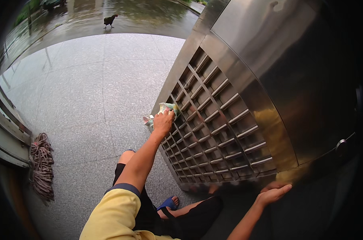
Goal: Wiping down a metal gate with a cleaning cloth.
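Note:
A stainless steel door (261, 93) with a barred grille panel (213, 123) stands in front of me and to the right. My left hand (164, 121) grips a crumpled multicoloured cloth (169, 108) and presses it at the grille's left side, by the door's edge frame. Lower down on the right, my right hand (273, 194) rests against the steel frame with its fingers extended. It holds nothing that I can see, and its reflection shows in the metal.
Speckled grey floor tiles (76, 99) run out to a wet paved yard (145, 18), where a dark chicken (110, 21) walks. A string mop head (42, 168) hangs by the door frame (9, 120) at left. My foot in a blue slipper (167, 203) is below the grille.

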The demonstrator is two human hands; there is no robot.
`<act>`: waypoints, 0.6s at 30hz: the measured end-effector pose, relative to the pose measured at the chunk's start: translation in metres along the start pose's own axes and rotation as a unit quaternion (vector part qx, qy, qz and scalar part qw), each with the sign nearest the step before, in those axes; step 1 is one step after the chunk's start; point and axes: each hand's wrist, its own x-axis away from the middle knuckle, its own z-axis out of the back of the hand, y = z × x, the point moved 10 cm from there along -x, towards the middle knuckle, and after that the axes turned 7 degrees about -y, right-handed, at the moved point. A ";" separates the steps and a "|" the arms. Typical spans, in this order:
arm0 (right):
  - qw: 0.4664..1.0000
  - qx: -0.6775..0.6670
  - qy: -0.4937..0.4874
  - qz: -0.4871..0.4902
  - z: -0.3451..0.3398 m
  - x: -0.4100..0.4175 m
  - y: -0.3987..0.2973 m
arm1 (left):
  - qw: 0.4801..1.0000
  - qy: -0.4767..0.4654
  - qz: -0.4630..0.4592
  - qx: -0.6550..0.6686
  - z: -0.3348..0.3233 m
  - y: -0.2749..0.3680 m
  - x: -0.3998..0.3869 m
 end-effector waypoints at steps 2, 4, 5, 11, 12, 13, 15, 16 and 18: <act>1.000 -0.002 0.000 -0.004 0.000 0.000 0.001 | 0.999 -0.033 0.019 0.000 -0.011 0.001 0.002; 1.000 0.001 -0.005 0.004 -0.001 0.000 0.001 | 0.995 -0.080 0.053 0.026 -0.023 0.003 0.005; 1.000 0.002 -0.004 0.004 -0.001 0.000 0.000 | 0.987 -0.126 0.089 0.051 -0.032 -0.001 0.009; 1.000 -0.002 -0.009 0.025 0.000 -0.001 -0.003 | 0.966 -0.189 0.122 0.124 -0.041 0.006 0.016; 1.000 0.004 -0.013 0.026 -0.003 0.001 -0.006 | 0.961 -0.199 0.129 0.146 -0.036 0.008 0.017; 0.999 0.011 -0.017 0.028 -0.004 0.002 -0.008 | 0.961 -0.198 0.130 0.144 -0.040 0.009 0.018; 0.999 0.009 -0.016 0.027 -0.003 0.001 -0.006 | 0.950 -0.169 0.157 0.211 -0.053 0.006 0.024; 0.999 0.007 -0.017 0.026 -0.004 0.001 -0.005 | 0.940 -0.170 0.175 0.237 -0.057 0.003 0.026; 0.999 -0.002 -0.024 0.024 -0.004 0.000 -0.001 | 0.943 -0.127 0.188 0.244 -0.063 0.001 0.035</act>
